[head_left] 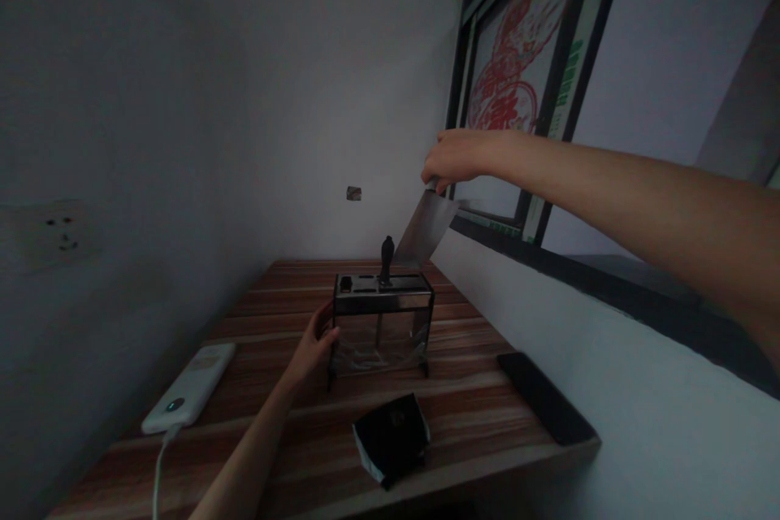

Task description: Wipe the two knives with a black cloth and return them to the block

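Observation:
A clear-sided knife holder (382, 329) with a dark slotted top stands on the wooden table (280, 422). My left hand (314, 344) grips its left side, fingers curled round the edge. My right hand (458, 158) is raised above the holder and closed on the handle of a cleaver (426, 229), whose wide steel blade hangs tilted with its lower end just over the right slots. A black-handled knife (386, 258) stands in a middle slot.
A white power bank (190, 387) with a cable lies at the table's left. A small black packet (392, 437) lies near the front edge, a black phone (544, 396) at the right edge. A window frame with red paper cutting (517, 65) is on the right wall.

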`<state>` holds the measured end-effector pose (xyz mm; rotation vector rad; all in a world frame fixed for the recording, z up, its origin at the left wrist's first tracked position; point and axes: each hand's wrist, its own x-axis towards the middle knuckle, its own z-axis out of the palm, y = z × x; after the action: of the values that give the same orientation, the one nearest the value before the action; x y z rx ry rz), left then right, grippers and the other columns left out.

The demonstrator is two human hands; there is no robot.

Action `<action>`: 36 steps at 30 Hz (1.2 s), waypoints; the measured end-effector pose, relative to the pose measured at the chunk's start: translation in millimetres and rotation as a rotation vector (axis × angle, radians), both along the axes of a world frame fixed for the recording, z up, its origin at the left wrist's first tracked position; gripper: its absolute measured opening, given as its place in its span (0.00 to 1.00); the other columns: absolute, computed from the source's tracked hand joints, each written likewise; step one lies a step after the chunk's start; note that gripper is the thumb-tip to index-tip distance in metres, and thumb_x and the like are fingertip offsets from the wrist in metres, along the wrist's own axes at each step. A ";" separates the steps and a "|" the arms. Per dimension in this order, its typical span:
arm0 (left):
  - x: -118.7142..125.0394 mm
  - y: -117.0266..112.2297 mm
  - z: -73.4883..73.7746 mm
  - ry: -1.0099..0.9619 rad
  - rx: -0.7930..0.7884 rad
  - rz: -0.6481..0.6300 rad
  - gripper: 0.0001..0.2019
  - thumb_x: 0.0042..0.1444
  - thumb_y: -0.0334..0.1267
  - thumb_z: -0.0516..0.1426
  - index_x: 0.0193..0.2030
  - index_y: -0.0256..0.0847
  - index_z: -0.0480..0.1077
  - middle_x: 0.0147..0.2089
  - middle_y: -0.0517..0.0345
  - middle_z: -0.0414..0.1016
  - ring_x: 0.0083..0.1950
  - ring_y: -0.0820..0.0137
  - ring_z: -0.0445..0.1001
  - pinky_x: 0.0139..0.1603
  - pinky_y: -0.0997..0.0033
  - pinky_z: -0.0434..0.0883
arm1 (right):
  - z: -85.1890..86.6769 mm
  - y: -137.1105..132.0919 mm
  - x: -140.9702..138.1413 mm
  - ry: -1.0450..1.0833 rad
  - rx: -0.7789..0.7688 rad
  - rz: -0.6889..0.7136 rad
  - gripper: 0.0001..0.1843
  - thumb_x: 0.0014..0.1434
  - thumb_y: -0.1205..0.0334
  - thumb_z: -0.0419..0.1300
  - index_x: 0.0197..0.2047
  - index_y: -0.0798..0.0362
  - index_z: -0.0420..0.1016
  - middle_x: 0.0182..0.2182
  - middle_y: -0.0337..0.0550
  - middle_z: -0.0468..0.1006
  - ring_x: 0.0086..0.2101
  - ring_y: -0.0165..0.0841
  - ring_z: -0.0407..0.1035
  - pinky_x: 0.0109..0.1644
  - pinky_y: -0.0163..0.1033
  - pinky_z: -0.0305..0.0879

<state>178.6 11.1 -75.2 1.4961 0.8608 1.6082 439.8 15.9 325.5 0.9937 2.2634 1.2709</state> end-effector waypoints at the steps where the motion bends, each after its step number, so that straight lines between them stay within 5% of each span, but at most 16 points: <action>1: 0.3 -0.4 0.5 -0.003 -0.002 0.000 0.30 0.47 0.46 0.61 0.57 0.41 0.60 0.62 0.46 0.61 0.63 0.58 0.59 0.63 0.59 0.57 | -0.3 0.2 -0.5 0.003 -0.001 0.010 0.20 0.59 0.47 0.54 0.41 0.53 0.77 0.35 0.37 0.79 0.43 0.35 0.71 0.49 0.45 0.56; 27: 2.4 -6.7 9.7 0.025 -0.029 0.018 0.32 0.45 0.49 0.61 0.56 0.40 0.59 0.62 0.45 0.62 0.63 0.57 0.60 0.62 0.58 0.59 | -20.4 -4.7 -29.7 -0.014 -0.098 0.045 0.18 0.61 0.50 0.53 0.38 0.54 0.77 0.35 0.39 0.80 0.44 0.34 0.70 0.51 0.46 0.53; 36: 4.9 -8.9 9.4 -0.027 -0.062 0.005 0.33 0.44 0.48 0.62 0.57 0.41 0.60 0.62 0.45 0.62 0.62 0.56 0.61 0.60 0.58 0.61 | -49.0 2.5 -52.7 -0.130 -0.048 -0.003 0.15 0.53 0.51 0.62 0.35 0.55 0.77 0.35 0.43 0.79 0.43 0.39 0.71 0.49 0.45 0.56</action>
<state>183.5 2.2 -65.8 1.4274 0.8918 1.5881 387.1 18.5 276.4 0.8720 2.1818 1.2370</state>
